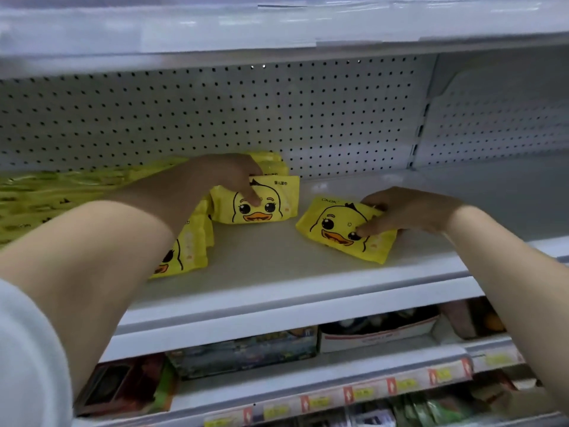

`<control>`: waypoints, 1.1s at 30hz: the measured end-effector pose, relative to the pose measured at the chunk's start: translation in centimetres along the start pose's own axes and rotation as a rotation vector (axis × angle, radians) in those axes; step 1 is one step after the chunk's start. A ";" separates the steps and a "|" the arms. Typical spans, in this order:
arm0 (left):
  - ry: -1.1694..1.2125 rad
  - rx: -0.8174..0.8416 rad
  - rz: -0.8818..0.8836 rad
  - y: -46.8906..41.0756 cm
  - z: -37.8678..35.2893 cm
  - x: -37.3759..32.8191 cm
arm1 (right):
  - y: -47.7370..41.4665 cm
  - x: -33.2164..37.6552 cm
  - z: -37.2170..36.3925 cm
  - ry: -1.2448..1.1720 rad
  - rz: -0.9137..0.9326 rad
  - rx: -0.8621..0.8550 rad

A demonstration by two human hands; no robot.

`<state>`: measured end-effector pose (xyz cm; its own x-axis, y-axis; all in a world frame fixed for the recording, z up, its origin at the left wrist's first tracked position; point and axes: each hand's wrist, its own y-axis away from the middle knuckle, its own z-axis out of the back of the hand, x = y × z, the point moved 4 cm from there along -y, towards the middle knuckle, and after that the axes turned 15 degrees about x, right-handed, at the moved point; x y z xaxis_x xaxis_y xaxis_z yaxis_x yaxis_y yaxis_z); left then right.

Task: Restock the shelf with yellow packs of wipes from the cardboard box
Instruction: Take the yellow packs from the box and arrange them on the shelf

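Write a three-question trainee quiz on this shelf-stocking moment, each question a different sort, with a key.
1. True or false: the right hand holds a duck-print wipes pack tilted on the shelf.
2. The left hand rests on: A) an upright duck-print pack; B) a price tag; C) the pegboard.
3. Fill in: the shelf's back panel is perforated ____.

Key: 1 true; 2 A; 3 pegboard.

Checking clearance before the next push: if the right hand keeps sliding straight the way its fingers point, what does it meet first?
The right hand points leftward, holding a tilted pack. That pack would likely meet the upright pack under the left hand; depth is unclear.
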<state>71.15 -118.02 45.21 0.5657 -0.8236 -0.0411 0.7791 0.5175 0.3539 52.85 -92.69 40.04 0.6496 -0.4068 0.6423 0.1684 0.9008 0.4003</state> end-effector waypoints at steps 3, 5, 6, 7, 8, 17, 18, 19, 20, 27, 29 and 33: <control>-0.036 -0.031 -0.010 -0.1 0.0 -0.4 | -0.1 0.4 0.0 -0.004 -0.002 0.008; -0.056 -0.054 -0.008 -0.1 -0.2 -0.4 | -0.2 0.9 0.1 -0.006 0.014 0.024; -0.068 -0.064 0.004 -0.1 -0.2 -0.4 | -0.3 1.1 0.0 -0.013 0.029 0.034; -0.094 -0.081 0.020 -0.2 -0.3 -0.2 | -0.3 1.3 0.0 -0.020 0.047 0.043; -0.126 -0.100 0.030 -0.2 -0.3 -0.1 | -0.4 1.6 0.0 -0.021 0.065 0.046; -0.060 -0.454 -0.051 2.1 0.2 -2.8 | -2.6 4.5 -0.9 -0.022 0.259 -0.077; 0.180 -0.451 -0.172 2.8 0.2 -3.4 | -3.0 4.6 -1.0 -0.031 0.275 -0.094; 0.379 -0.377 -0.266 3.4 -0.1 -3.9 | -3.2 4.5 -1.1 -0.046 0.291 -0.106; 0.488 -0.266 -0.319 3.8 -0.7 -4.5 | -3.4 4.5 -1.3 -0.063 0.307 -0.115; 0.636 -0.049 -0.346 3.9 -4.5 -4.6 | -3.5 3.8 -1.4 -0.126 0.350 -0.177; 0.646 -0.074 -0.317 3.9 -4.6 -4.4 | -3.6 3.6 -1.3 -0.126 0.360 -0.195; 0.653 -0.125 -0.259 3.9 -5.0 -4.2 | -3.6 3.5 -1.4 -0.152 0.383 -0.221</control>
<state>73.10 -111.38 42.12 0.3744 -0.6365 -0.6743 0.9132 0.3794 0.1488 55.53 -97.15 39.97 0.5828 -0.0410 0.8116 0.1017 0.9946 -0.0227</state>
